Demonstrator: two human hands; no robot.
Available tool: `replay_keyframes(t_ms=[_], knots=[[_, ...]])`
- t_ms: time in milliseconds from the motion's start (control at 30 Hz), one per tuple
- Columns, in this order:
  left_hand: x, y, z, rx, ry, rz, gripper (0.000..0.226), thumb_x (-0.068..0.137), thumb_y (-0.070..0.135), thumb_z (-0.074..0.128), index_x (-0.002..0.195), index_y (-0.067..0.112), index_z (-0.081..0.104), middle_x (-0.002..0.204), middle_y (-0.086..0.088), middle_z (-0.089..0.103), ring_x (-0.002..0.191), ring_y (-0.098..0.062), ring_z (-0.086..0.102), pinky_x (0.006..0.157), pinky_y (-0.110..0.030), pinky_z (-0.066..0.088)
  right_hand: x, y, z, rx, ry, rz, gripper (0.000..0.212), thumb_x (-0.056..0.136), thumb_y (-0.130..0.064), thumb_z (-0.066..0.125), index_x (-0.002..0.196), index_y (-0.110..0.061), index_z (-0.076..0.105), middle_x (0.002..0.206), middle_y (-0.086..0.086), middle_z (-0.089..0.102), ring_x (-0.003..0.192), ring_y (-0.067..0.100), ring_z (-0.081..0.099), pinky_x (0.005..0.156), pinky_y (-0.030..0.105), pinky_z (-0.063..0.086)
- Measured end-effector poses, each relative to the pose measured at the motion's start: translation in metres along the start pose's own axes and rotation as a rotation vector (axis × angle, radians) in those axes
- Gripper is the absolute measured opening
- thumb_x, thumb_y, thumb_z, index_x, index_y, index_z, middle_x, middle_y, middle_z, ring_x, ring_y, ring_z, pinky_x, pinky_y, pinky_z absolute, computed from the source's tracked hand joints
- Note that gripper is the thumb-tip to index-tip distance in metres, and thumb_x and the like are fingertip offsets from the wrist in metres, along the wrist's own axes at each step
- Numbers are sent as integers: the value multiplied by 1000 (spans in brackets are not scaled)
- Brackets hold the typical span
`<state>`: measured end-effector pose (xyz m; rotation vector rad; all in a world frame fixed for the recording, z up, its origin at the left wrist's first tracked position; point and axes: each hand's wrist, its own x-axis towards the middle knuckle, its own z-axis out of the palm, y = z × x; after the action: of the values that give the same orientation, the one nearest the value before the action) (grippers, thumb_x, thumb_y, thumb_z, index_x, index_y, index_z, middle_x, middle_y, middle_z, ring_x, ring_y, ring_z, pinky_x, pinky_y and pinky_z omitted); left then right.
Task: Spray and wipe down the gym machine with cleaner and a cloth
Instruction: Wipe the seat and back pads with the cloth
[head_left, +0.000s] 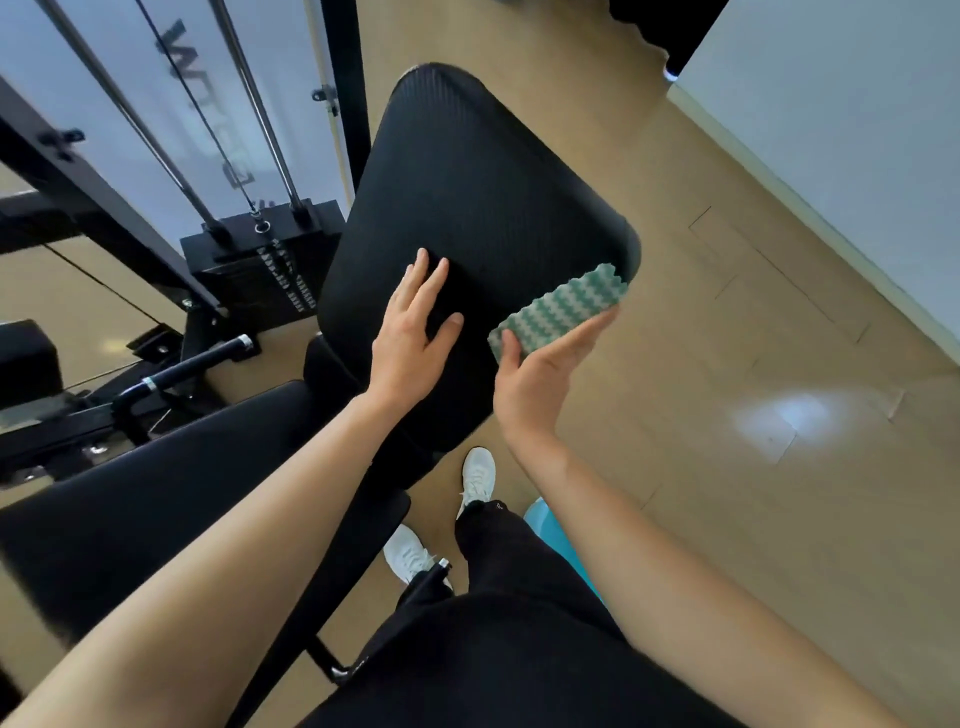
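Note:
A black padded back rest (483, 192) of the gym machine stands tilted in the middle of the head view. My left hand (415, 332) lies flat on its lower part, fingers straight. My right hand (540, 379) holds a folded green-and-white patterned cloth (563, 309) against the pad's lower right edge, thumb over the cloth's near end and fingers stretched along its underside. A second black pad (156, 519), the seat, lies below left. No spray bottle is visible.
The weight stack (270, 265) with guide rods and cable stands at left behind a clear panel. A black handle bar (192, 364) juts out near the seat. Wooden floor (727, 415) spreads to the right up to a white wall. My white shoes (478, 480) stand beside a teal object (561, 551).

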<state>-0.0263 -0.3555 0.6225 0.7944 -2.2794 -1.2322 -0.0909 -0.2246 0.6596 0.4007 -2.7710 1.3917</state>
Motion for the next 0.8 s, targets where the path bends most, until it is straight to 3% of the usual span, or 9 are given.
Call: replay_keyframes(t_ms=[67,200,267,333,433,500,600,700,800], knots=[[-24,-17,4,-77,21,-68,46,101,28,61,147,26,54,159,8,43,144,-13,43,107,-38,49,-14,8,13,45,-60,146,107,98,-23,70,162,-10,-16,170,14,11,150,27,35,118,38,39],[-85,-41,11,-193,59,-389,16,101,23,63,113,23,74,106,8,73,100,-6,68,90,-37,58,-37,24,31,114,-159,411,97,100,-33,67,164,-17,-3,149,6,51,127,22,60,107,32,47],[-110,-48,18,-292,-27,-607,15,99,27,63,96,24,77,92,6,76,92,-13,71,83,-35,57,-41,27,34,184,-201,559,85,99,-32,68,162,-22,12,138,0,57,120,18,62,97,24,45],[-128,-44,24,-492,-133,-864,25,101,32,60,91,18,78,87,-1,78,92,-22,72,75,-30,52,-42,30,37,269,-225,697,73,96,-33,72,154,-24,29,136,1,59,121,21,62,100,30,48],[-143,-34,28,-742,-355,-1178,53,104,48,46,110,4,76,101,-9,80,102,-27,72,80,-32,55,-41,28,43,420,-259,868,76,79,-43,83,141,-28,41,131,-3,61,119,20,63,109,46,49],[-148,-36,32,-900,-474,-1228,74,100,65,37,120,5,74,113,-12,78,114,-29,70,100,-40,52,-39,35,47,488,-299,962,96,55,-57,87,137,-33,43,130,-3,63,118,24,65,106,55,51],[-151,-40,43,-1205,-461,-1186,87,89,81,38,133,11,68,132,-10,70,131,-30,60,116,-51,41,-32,51,51,467,-417,1044,114,36,-71,85,137,-34,47,130,2,66,116,30,67,103,57,52],[-151,-31,54,-1483,-421,-1117,94,83,86,45,144,16,59,145,-6,61,141,-25,49,122,-56,29,-31,27,32,365,-608,1072,90,62,-72,82,133,-23,58,123,10,73,110,33,72,102,55,54],[-145,-20,62,-1592,-326,-1080,94,80,81,59,146,15,55,149,-6,58,143,-24,48,123,-53,27,-23,21,14,317,-748,1022,56,94,-63,62,122,-14,68,116,14,75,106,29,72,93,44,57]])
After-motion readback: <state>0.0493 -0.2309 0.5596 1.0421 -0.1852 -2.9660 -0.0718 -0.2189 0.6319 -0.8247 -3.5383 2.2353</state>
